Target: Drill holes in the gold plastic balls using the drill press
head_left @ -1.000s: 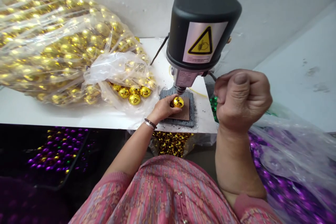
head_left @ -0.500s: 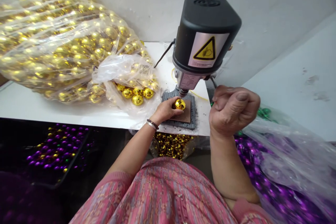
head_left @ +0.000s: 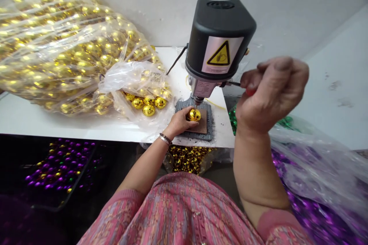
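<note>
Thumb and fingers of my left hand (head_left: 181,122) are closed around a shiny gold faceted ball (head_left: 194,115). The ball rests on a brown board (head_left: 202,125) on the grey base (head_left: 208,134) of a small bench drill press (head_left: 222,34). Right above the ball is the chuck (head_left: 198,100) with its thin bit; whether the tip touches the ball I cannot tell. On the right, my right hand (head_left: 271,92) is wrapped around the drill press lever (head_left: 235,83), raised beside the motor housing. A bit of red shows between its fingers.
A large clear bag of gold balls (head_left: 71,53) lies on the white table (head_left: 71,122), several loose at its mouth. Below the table edge is a heap of gold pieces (head_left: 189,159). Purple balls (head_left: 57,164) lie lower left; bagged purple ones (head_left: 322,206) sit lower right.
My right hand has risen and shifted right, bringing the lever up with it. My left hand still holds the gold ball under the chuck. The whole view has shifted slightly.
</note>
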The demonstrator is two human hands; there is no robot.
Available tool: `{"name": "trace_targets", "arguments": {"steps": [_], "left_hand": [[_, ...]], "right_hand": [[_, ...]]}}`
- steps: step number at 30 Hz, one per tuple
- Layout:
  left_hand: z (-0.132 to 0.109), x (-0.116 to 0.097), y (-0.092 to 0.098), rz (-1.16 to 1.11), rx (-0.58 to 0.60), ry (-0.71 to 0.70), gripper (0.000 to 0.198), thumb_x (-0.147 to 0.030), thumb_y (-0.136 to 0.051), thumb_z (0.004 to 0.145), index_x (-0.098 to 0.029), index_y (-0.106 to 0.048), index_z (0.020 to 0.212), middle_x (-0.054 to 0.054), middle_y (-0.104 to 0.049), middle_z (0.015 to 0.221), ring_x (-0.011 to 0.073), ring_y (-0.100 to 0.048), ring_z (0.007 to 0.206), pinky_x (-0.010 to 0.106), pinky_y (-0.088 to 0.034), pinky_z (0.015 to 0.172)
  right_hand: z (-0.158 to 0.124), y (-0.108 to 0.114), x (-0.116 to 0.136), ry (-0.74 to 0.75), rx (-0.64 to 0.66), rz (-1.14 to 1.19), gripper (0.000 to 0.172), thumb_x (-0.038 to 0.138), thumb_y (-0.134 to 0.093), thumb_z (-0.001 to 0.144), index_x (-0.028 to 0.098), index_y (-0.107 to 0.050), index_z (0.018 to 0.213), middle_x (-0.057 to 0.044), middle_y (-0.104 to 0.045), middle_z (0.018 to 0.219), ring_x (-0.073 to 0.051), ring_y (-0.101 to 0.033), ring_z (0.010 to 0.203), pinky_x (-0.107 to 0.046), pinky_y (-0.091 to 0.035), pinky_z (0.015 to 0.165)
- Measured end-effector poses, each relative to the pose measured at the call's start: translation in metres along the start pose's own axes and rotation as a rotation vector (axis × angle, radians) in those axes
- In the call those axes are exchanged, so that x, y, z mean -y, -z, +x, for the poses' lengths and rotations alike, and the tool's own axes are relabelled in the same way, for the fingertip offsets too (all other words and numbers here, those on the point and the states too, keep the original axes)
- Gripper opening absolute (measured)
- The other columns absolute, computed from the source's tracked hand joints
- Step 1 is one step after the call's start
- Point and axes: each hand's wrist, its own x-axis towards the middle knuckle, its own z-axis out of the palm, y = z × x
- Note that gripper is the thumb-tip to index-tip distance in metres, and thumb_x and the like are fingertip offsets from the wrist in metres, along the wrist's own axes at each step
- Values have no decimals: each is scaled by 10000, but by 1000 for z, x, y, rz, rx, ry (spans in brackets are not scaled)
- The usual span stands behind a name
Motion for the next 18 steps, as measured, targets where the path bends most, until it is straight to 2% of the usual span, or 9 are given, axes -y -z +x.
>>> {"name": "trace_targets", "arguments": {"steps": [4,6,9,11,13,15,17,18], "left_hand": [[-22,1,7,-14,21,-54,672,-213,-806,722,-166,-604,1362,64,-739,1228,240,-685,1127,351,-529,1012],[-37,3,13,3,91,-102,675,-221,-817,718,-184,-611,1360,79,-722,1278,245,-678,1161,364,-522,1034],[-55,6,22,36,263,-204,673,-286,-873,683,-232,-653,1317,94,-704,1322,253,-678,1173,373,-531,1023],[-60,11,29,57,261,-221,650,-331,-883,684,-245,-670,1293,101,-701,1319,242,-695,1110,366,-548,981],[-57,21,39,86,71,-150,526,-335,-827,760,-234,-684,1256,101,-721,1262,221,-702,1020,355,-555,937],[-48,36,55,143,-248,-8,359,-311,-715,864,-204,-694,1205,104,-739,1164,218,-690,977,353,-542,926],[-37,53,74,228,-559,144,301,-292,-604,934,-169,-675,1199,126,-718,1151,247,-659,1051,369,-505,975],[-32,62,84,252,-649,211,300,-279,-556,957,-148,-654,1208,139,-705,1148,267,-639,1087,383,-487,992]], "right_hand": [[18,-8,-2,-20,19,30,296,417,-589,900,141,-546,803,79,-528,668,28,-440,473,-170,-355,452],[18,-8,-4,-18,8,57,281,401,-596,890,137,-551,806,82,-559,697,36,-448,477,-166,-355,460],[15,-7,-3,-23,1,80,247,378,-588,881,145,-562,806,97,-580,707,47,-463,490,-156,-356,484],[13,-7,-1,-39,13,69,229,365,-572,882,152,-573,799,109,-576,691,54,-470,498,-156,-353,502],[13,-7,2,-59,22,58,217,355,-561,883,157,-581,798,117,-576,688,58,-481,506,-159,-356,513],[13,-7,3,-63,17,69,221,358,-568,882,157,-586,790,111,-578,683,53,-485,498,-158,-360,500],[13,-7,4,-64,10,97,214,352,-582,875,156,-597,790,103,-560,663,49,-479,489,-152,-359,489],[12,-7,4,-66,12,107,206,344,-584,874,156,-604,793,102,-546,651,49,-473,486,-147,-353,488]]}}
